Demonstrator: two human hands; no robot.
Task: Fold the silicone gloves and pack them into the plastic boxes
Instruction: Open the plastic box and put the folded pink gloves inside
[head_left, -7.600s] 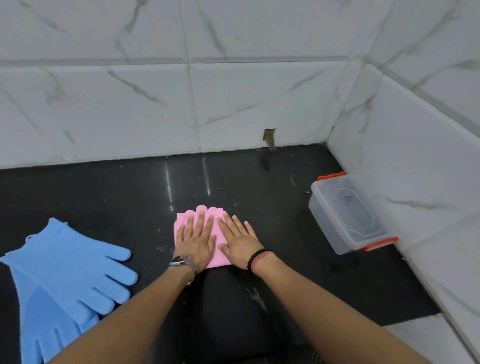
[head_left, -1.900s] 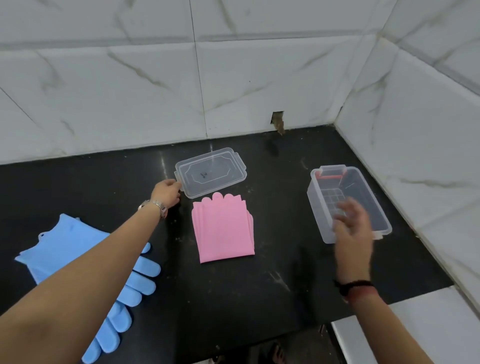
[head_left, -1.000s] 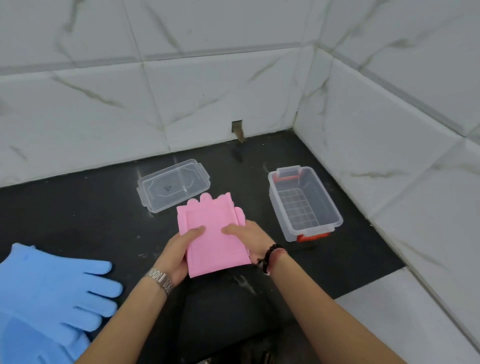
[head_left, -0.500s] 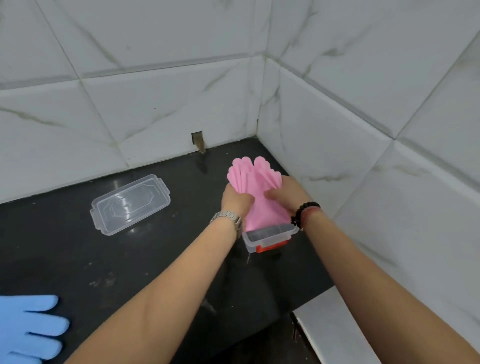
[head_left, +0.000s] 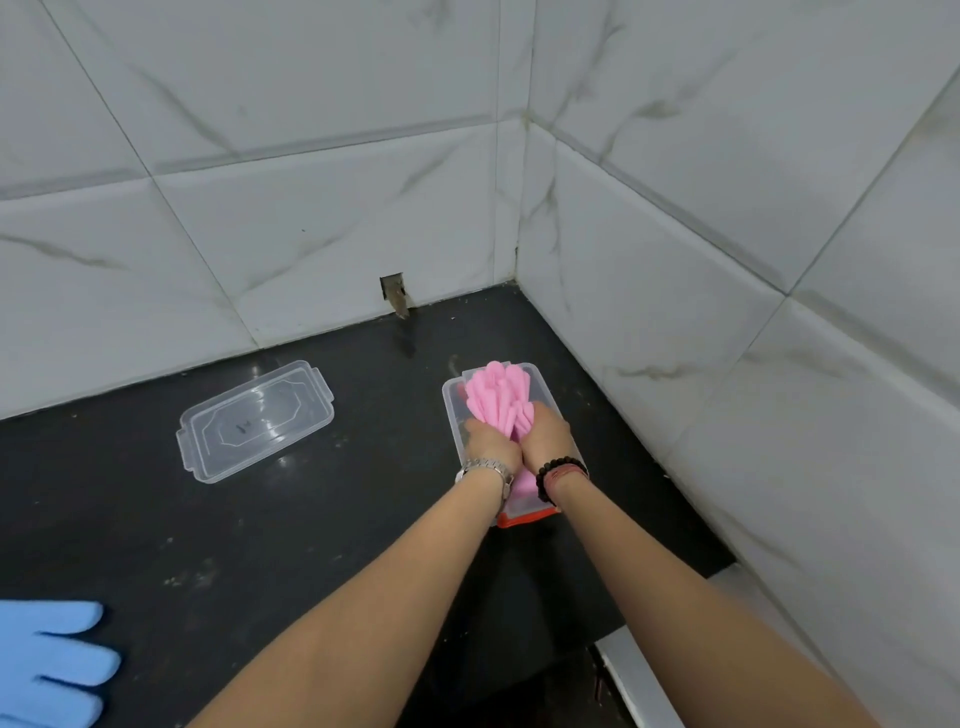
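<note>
The folded pink silicone gloves (head_left: 498, 397) lie inside the clear plastic box (head_left: 451, 415), which has an orange clip at its near end and stands on the black counter near the right wall. My left hand (head_left: 491, 444) and my right hand (head_left: 548, 436) both press down on the gloves, side by side, fingers curled over them. The pink fingertips bunch up at the box's far end. The box's clear lid (head_left: 254, 421) lies flat on the counter to the left. Blue silicone gloves (head_left: 49, 670) lie at the bottom left corner, partly cut off by the frame.
White marble-tiled walls meet in a corner just behind and to the right of the box. A small hole in the back wall (head_left: 395, 293) sits above the counter. The counter's front edge and a pale ledge (head_left: 644, 675) are at the lower right.
Both hands have lowered the pink gloves from above the box down into it and now press them flat. The view has shifted slightly.
</note>
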